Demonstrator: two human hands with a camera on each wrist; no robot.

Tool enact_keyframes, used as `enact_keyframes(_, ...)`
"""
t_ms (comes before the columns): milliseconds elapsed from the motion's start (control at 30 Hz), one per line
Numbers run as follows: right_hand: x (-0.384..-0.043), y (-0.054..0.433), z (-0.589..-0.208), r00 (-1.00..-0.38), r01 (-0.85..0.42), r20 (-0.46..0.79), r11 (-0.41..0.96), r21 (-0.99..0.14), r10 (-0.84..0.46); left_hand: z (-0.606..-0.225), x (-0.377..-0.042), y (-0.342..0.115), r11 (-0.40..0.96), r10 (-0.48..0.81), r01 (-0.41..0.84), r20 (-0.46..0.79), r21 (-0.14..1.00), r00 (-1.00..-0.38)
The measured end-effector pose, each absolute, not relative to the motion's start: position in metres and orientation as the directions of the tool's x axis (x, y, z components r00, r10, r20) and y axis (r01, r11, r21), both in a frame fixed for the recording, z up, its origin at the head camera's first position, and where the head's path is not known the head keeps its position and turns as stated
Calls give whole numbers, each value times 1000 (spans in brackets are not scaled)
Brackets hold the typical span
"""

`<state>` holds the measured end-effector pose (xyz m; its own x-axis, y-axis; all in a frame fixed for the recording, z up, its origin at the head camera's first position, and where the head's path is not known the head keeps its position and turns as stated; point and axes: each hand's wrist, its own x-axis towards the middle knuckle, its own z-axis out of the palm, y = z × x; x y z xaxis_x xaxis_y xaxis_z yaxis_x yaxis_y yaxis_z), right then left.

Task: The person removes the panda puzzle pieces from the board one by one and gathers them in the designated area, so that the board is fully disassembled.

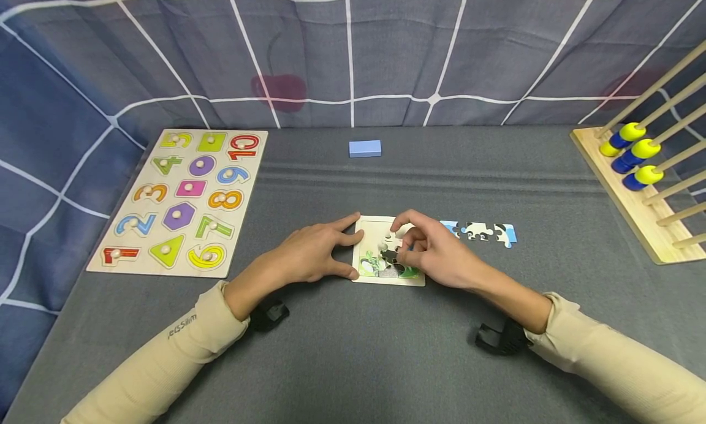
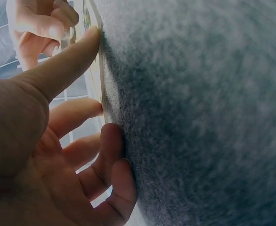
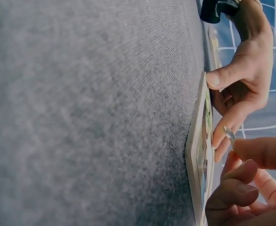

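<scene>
A small wooden puzzle tray (image 1: 371, 229) lies flat at the middle of the table, with green, black and white panda pieces (image 1: 393, 266) filling its lower part. My left hand (image 1: 310, 250) rests at the tray's left side, its fairly straight thumb and fingers touching the edge. Over the tray's right half, my right hand (image 1: 444, 252) pinches a small puzzle piece (image 3: 230, 133) between thumb and finger, tilted above the tray in the right wrist view. The held piece's picture is hidden. Loose blue, black and white puzzle pieces (image 1: 478, 231) lie in a row just right of the tray.
A wooden number-and-shape board (image 1: 144, 209) lies at the left. Behind the tray sits a blue block (image 1: 364, 149). A wooden rod stand (image 1: 634, 212) with yellow and blue beads stands at the right. A checked curtain (image 1: 386, 50) hangs along the back.
</scene>
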<state>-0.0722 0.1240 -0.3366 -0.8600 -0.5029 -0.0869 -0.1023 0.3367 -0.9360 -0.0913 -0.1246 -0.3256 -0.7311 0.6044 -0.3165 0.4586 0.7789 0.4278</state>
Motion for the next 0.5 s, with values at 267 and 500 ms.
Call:
enact_keyframes(267,-67,140,-336,-862,-67,-110,325,-944,-496,-327,-91,-125,773,611,465,-304,432,-731)
enact_keyframes(500,-59,164,-334,-867,-38,-140,343,-939,-479,-326,-90,-125,776,607,462,-309,430,-732)
